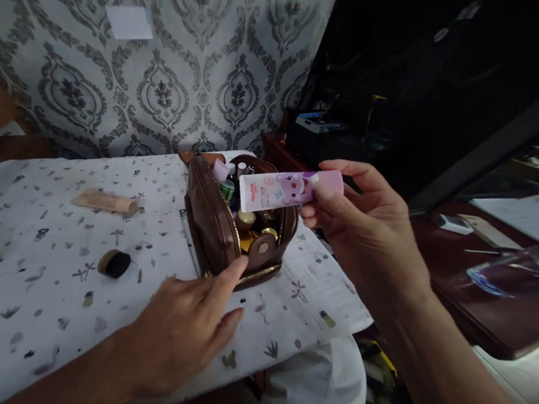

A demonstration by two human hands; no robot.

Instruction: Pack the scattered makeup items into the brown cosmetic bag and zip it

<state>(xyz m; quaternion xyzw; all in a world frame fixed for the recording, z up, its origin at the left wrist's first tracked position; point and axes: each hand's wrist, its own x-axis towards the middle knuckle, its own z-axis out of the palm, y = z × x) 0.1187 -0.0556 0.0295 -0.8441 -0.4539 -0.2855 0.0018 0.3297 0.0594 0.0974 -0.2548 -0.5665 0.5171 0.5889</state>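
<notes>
Fingers of the right hand (370,225) pinch a pink-capped, cartoon-printed tube (278,191) above an open brown bag (211,224), partly hiding the containers (246,219) inside; the left hand (186,323), thumb and index apart, lies before the bag.

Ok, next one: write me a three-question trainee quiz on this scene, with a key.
1. Which hand holds the pink-and-white tube?
2. True or false: the brown bag is zipped shut.
3. What lies on the patterned cloth? A) a spoon, B) a peach-colored tube, C) a pair of scissors.

Key: 1. The right hand. 2. False; its top is open. 3. B.
</notes>
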